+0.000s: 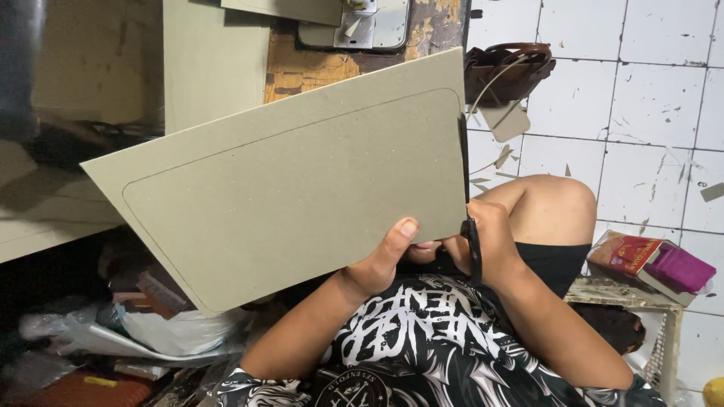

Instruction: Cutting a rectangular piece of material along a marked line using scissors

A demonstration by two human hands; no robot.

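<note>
White tiled floor (648, 98) behind, left hand (381, 264) gripping grey cardboard sheet (294, 181), right hand (486, 241) closed on seemingly black scissors (473, 241)

one head view, looking steeply down, close over the lap.

A flat red packet (624, 254) with yellow print is seen at the right, lying on a worn wooden stool (618, 295). Just beside it, on its right, a magenta box (680, 268) is wrapped in clear plastic. A crumpled white plastic bag (177, 329) is seen at lower left among clutter.
</note>
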